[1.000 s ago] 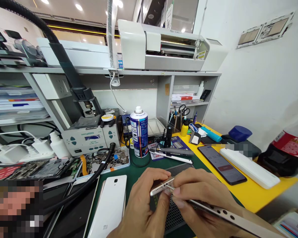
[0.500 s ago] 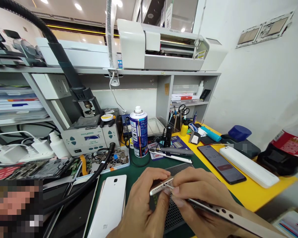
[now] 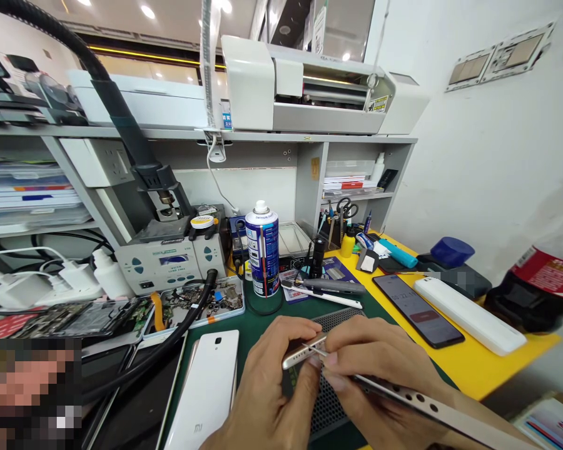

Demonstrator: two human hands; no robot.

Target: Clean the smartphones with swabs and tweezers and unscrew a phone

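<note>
Glossy white phone (image 3: 206, 387), near left. Blue-and-white spray can (image 3: 263, 259), far. Left hand (image 3: 276, 375) pinches slim pale metal-edged device (image 3: 296, 359), near centre; right hand (image 3: 385, 362), partly blocking it, pinches long holed metal tool (image 3: 453, 417). Grips unchanged from earlier.

Our left hand (image 3: 274, 378) is bare, and its wrist runs out of view at the lower edge. Our right hand (image 3: 389, 359) is bare too; we see short, smooth nails (image 3: 332, 359) on its fingertips and an uncovered wrist (image 3: 450, 389) behind it.
</note>
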